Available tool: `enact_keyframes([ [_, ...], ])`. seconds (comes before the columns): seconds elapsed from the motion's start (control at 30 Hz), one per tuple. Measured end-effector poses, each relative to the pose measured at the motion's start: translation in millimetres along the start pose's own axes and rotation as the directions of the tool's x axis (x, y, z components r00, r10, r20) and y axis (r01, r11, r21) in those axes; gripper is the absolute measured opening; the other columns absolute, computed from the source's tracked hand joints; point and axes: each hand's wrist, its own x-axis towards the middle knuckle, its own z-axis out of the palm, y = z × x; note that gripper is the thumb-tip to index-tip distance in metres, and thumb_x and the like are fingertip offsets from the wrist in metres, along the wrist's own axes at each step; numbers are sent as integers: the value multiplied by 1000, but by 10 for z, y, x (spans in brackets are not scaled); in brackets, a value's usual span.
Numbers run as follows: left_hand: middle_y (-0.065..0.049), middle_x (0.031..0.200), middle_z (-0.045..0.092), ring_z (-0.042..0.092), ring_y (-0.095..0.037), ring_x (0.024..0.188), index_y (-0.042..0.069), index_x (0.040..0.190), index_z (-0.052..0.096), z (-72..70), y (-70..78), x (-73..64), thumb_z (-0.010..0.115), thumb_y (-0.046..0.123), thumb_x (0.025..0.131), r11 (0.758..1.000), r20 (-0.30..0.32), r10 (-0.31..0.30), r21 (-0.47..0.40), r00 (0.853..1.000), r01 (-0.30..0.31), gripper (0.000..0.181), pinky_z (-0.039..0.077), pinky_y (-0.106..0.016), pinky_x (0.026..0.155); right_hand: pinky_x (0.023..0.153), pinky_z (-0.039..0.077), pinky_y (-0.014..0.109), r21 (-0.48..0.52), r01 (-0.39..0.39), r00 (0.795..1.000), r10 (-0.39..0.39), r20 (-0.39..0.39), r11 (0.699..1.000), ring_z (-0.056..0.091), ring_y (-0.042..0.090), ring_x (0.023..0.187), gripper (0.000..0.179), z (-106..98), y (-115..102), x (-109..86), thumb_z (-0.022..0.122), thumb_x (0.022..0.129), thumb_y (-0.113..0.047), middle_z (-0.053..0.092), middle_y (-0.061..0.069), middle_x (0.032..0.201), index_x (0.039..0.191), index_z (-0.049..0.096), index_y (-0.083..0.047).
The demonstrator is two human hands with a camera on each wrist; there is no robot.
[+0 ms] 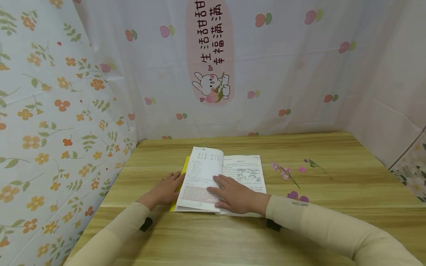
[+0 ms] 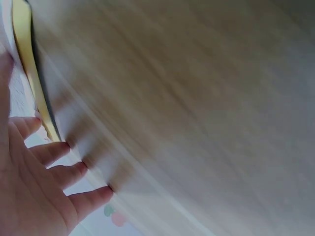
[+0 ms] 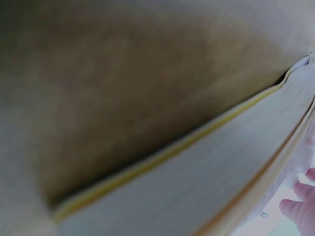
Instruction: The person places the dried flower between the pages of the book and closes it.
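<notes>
An open book (image 1: 199, 177) with printed pages and a yellow cover lies on the wooden table. Its left page bulges up near the spine, and a line drawing (image 1: 247, 174) shows on the right page. At the book's left edge is my left hand (image 1: 166, 189); in the left wrist view its fingers (image 2: 66, 174) are spread, tips down by the yellow cover edge (image 2: 29, 64). My right hand (image 1: 239, 195) rests across the middle of the book, fingertips on the left page by the spine. The right wrist view catches only its fingers (image 3: 293, 209), beside the thick page block (image 3: 197, 172).
Right of the book lie pink flowers on a stem (image 1: 285, 173), a loose pink bloom (image 1: 302, 169), a small purple sprig (image 1: 313, 163) and purple petals (image 1: 293, 195) close to my right sleeve (image 1: 313, 218). Patterned curtains (image 1: 283, 66) hang behind the table (image 1: 199, 244) and at both sides.
</notes>
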Motion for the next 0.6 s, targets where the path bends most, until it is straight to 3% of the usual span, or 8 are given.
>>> enact_keyframes([
  [0.2, -24, 153, 28, 27, -43, 139, 3, 151, 31, 6, -59, -34, 41, 30, 105, 999, -34, 16, 31, 999, -15, 54, 30, -61, 102, 111, 24, 47, -131, 66, 998, -65, 11, 989, 26, 35, 141, 54, 49, 42, 35, 35, 103, -49, 30, 18, 152, 150, 38, -22],
  [0.4, -27, 148, 35, 35, -41, 135, -2, 147, 36, -46, -70, -37, 42, 21, 105, 999, -73, 34, 38, 997, -32, 49, 33, -56, 104, 111, 24, 46, -167, 141, 990, -142, 7, 976, 29, 35, 139, 53, 78, 80, 77, 33, 104, -46, 33, 20, 150, 149, 39, -18],
  [0.6, -26, 151, 30, 33, -41, 137, 1, 150, 33, -145, -37, -2, 43, 35, 104, 1000, -66, -30, -11, 997, 29, 58, 32, -58, 103, 112, 23, 39, -200, 189, 982, -187, 29, 961, 31, 31, 137, 54, 48, 88, 126, 32, 104, -45, 37, 17, 147, 147, 41, -14],
])
